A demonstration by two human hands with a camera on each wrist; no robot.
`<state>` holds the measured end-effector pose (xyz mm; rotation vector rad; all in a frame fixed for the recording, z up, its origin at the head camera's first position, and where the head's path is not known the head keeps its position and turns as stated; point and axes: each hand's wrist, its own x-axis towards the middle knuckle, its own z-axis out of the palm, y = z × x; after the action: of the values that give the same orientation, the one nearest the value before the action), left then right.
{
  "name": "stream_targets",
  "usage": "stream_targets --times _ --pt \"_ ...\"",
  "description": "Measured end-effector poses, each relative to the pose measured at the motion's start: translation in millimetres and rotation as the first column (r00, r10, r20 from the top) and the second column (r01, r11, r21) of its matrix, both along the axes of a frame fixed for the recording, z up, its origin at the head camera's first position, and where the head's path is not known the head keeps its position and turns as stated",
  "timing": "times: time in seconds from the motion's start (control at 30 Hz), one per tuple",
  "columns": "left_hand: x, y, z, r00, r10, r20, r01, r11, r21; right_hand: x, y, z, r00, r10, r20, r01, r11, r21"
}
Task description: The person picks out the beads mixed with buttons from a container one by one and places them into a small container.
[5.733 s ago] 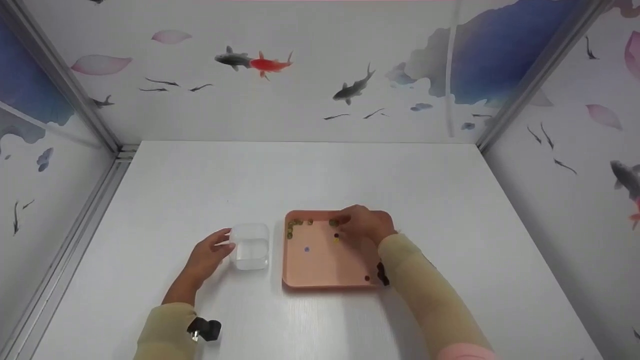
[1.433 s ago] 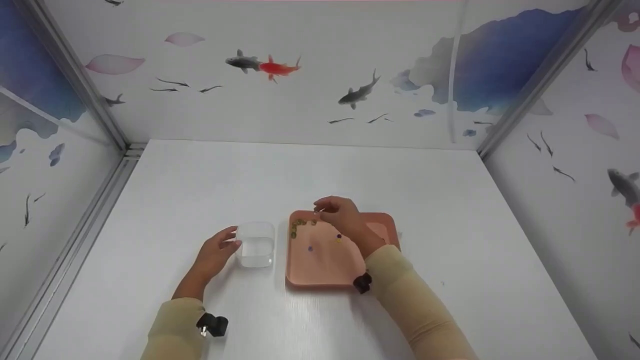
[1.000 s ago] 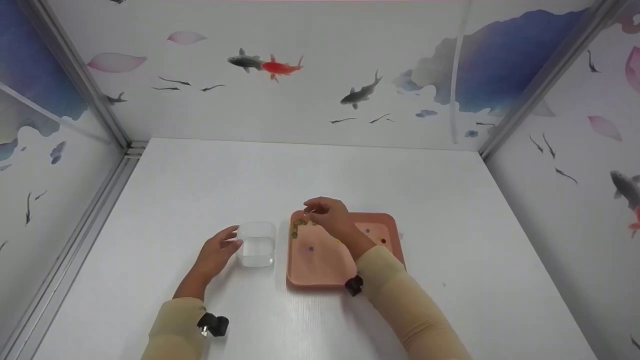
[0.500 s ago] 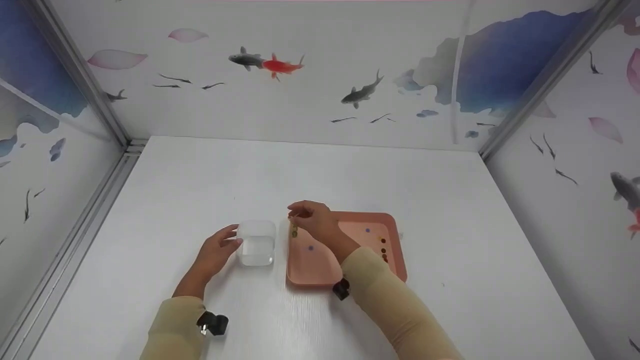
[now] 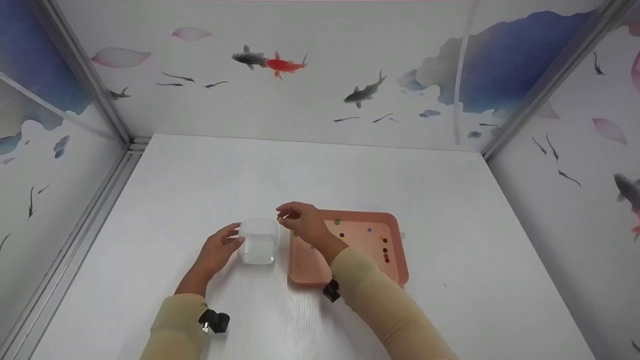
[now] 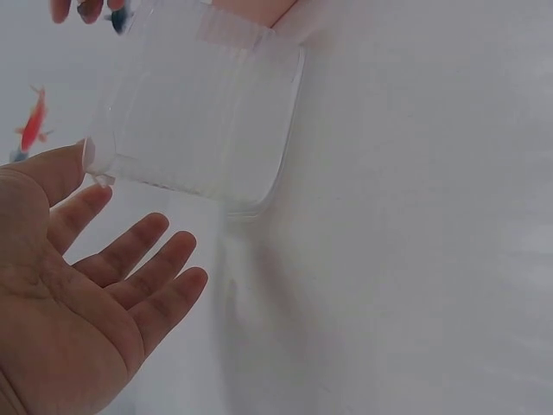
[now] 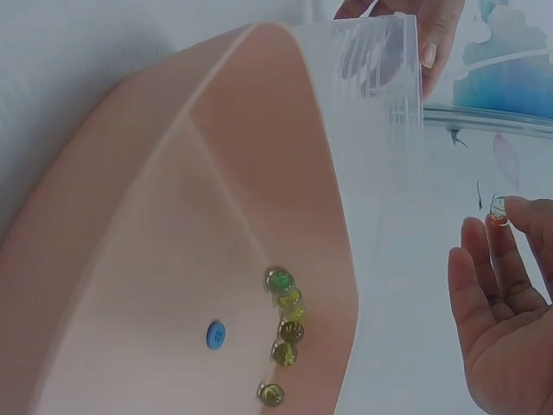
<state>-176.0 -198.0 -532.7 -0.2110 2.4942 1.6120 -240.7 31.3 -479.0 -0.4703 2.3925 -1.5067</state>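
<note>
My left hand (image 5: 218,251) holds a clear plastic container (image 5: 260,252) at its left side. In the left wrist view the thumb and index finger pinch the container's rim, while the other fingers are spread. My right hand (image 5: 305,223) is raised beside the container's back right corner, above the left edge of a pink tray (image 5: 320,280). Its thumb and fingertips pinch a clear glass marble (image 7: 498,210), seen in the right wrist view. Several green marbles (image 7: 281,281) lie along the tray wall there, near a blue button (image 7: 216,335). The right forearm hides part of the tray.
Dark red buttons (image 5: 385,250) lie in a row at the tray's right side. A green marble (image 5: 337,221), a dark button (image 5: 342,235) and another blue button (image 5: 369,230) lie farther back. The white table (image 5: 320,170) is bounded by printed walls.
My right hand has lifted from the tray's back edge with a marble and moved left to the container. My left hand has stayed at the container.
</note>
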Motion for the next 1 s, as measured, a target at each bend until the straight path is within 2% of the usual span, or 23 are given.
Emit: stream_targets --times 0.17,0.4,0.7,1.0 --pt "0.0 -0.7 0.2 1.000 -0.002 0.004 0.002 1.000 -0.003 2.5 -7.8 2.8 1.000 0.013 -0.002 -0.013 1.000 0.022" --pt "0.9 0.5 1.3 1.000 0.000 0.013 0.000 1.000 0.006 4.7 -15.1 2.7 0.998 0.044 -0.049 -0.039 0.995 0.088" --pt "0.5 3.1 2.2 1.000 0.015 0.020 -0.015 1.000 0.000 7.1 -24.8 0.4 0.993 0.104 -0.047 -0.101 0.992 0.073" --pt "0.4 2.0 0.3 1.000 0.014 0.007 -0.014 1.000 -0.016 10.7 -30.8 2.4 0.985 0.131 -0.115 -0.113 0.982 0.150"
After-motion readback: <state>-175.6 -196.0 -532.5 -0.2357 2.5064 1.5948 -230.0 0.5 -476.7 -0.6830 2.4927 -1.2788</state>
